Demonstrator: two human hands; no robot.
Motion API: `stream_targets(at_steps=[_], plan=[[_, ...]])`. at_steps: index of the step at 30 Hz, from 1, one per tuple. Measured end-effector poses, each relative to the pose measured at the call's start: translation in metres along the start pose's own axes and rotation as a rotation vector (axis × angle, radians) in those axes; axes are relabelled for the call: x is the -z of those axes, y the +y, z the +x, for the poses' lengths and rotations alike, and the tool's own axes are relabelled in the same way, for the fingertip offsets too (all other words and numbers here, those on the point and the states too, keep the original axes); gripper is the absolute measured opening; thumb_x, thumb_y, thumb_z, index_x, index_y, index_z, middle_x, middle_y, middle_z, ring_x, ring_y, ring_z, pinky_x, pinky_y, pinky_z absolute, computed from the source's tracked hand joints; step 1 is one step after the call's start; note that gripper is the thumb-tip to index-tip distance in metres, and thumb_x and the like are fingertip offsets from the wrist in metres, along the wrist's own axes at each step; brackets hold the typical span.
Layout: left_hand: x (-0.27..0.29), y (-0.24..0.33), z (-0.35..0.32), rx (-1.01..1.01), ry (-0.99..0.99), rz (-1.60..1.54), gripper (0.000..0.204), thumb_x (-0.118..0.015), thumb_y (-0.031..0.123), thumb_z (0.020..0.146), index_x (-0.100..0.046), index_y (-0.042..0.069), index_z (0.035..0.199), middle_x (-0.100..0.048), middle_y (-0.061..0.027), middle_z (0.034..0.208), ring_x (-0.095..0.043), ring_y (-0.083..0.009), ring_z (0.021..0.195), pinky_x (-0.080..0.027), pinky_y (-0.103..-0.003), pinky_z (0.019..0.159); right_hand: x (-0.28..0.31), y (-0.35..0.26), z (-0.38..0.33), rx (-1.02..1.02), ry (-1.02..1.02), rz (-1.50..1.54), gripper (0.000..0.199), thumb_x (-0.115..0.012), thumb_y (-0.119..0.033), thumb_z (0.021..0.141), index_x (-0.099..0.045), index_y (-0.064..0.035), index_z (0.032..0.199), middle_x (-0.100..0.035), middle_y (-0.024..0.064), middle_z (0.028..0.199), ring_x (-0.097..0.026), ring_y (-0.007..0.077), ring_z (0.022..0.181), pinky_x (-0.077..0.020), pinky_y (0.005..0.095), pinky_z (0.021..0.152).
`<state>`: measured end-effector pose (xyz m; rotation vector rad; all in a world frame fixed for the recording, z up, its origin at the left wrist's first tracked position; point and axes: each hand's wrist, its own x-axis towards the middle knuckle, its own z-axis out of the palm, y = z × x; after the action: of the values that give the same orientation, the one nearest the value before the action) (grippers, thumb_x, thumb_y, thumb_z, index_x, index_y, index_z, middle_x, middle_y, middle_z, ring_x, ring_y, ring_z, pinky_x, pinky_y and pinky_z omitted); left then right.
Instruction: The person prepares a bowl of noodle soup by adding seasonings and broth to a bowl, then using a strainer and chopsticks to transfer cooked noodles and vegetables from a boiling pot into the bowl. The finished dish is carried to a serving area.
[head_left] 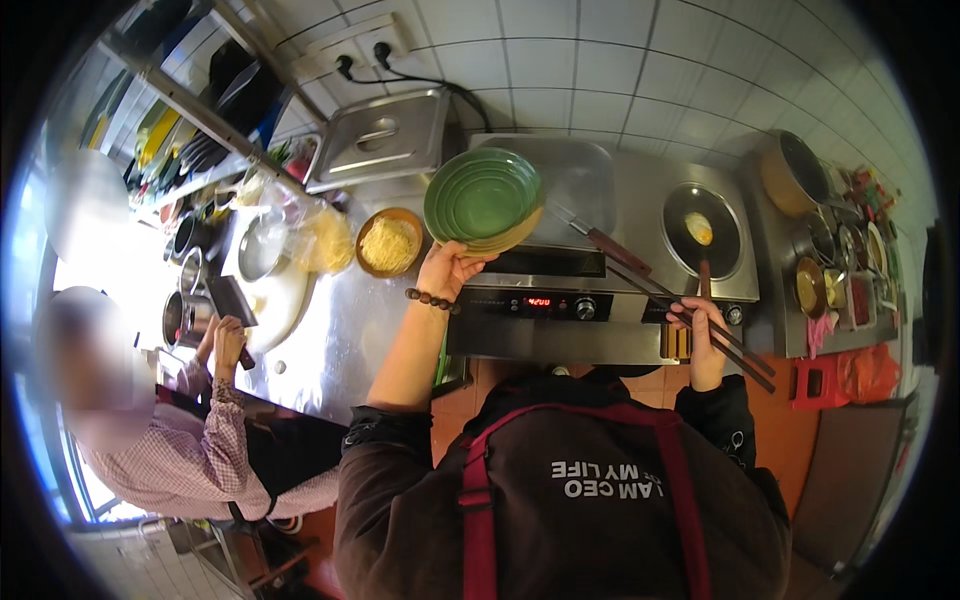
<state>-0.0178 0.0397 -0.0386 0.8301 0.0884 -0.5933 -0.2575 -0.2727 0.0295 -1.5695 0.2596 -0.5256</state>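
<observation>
Tiled wall: White tiles [590,60] are rising behind the whole cooking area.
Cook: From where I'm standing, a person in a dark top with red straps [620,520] is facing the stove, arms reaching forward.
Steel counter: A shiny worktop [330,335] is running along the left, catching bright window light.
Co-worker: Another person in a checked sleeve [195,440] is working at the far left, one hand gripping a broad cleaver [231,299] by its handle.
Lidded container: A rectangular steel container [378,135] is sitting at the back of the counter.
Stack of dishes: Several shallow green dishes [485,200], with a yellowish one underneath, are being held up above the worktop, left of the frying pan.
Frying pan: A dark round pan [680,225] is resting on the right side of the stove.
Brown bowl: A bowl [390,270] is holding pale yellow shreds, just left of the dishes.
Left hand: The hand [455,268], a beaded bracelet on its wrist, is closing its thumb and fingers on the stack's near edge.
Right hand: The hand [703,335] is curling firmly around long dark chopsticks [757,363], their tips pointing left near a wooden-handled utensil [622,252]; I cannot tell whether they are touching it.
Egg: One fried egg [698,228] is lying in the pan, yolk showing.
</observation>
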Motion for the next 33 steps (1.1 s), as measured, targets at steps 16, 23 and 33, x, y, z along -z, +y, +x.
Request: stream_targets(at_steps=[16,23,33], plan=[[0.130,-0.058,-0.172,-0.239,0.486,-0.177,0.041,-0.044,-0.003,0.077,-0.036,0.002,0.117,-0.057,-0.0223,0.099,-0.063,-0.0365,0.077,-0.055,-0.032,0.055,-0.107,0.020,0.042,0.024,-0.391,0.098,0.021,-0.043,-0.019,0.093,-0.051,-0.0005,0.087,-0.048,0.0044,0.079,-0.056,0.0152,0.065,-0.0478,0.0256,0.062],[0.170,-0.090,-0.192,-0.315,0.541,-0.304,0.035,-0.045,-0.002,0.077,-0.042,0.003,0.112,-0.059,-0.0186,0.098,-0.063,-0.0327,0.080,-0.056,-0.032,0.057,-0.227,0.039,0.075,-0.124,-0.536,0.235,0.019,-0.045,-0.019,0.092,-0.053,-0.0025,0.096,-0.053,0.0057,0.081,-0.058,0.0132,0.064,-0.0480,0.0230,0.059],[0.177,-0.090,-0.195,-0.194,0.552,-0.305,0.032,-0.046,0.003,0.084,-0.040,0.004,0.115,-0.059,-0.0166,0.099,-0.064,-0.0284,0.078,-0.056,-0.036,0.061,-0.383,0.136,0.110,-0.188,-0.582,0.201,0.020,-0.048,-0.022,0.091,-0.054,-0.0064,0.102,-0.053,0.0025,0.083,-0.058,0.0108,0.053,-0.0473,0.0205,0.047]])
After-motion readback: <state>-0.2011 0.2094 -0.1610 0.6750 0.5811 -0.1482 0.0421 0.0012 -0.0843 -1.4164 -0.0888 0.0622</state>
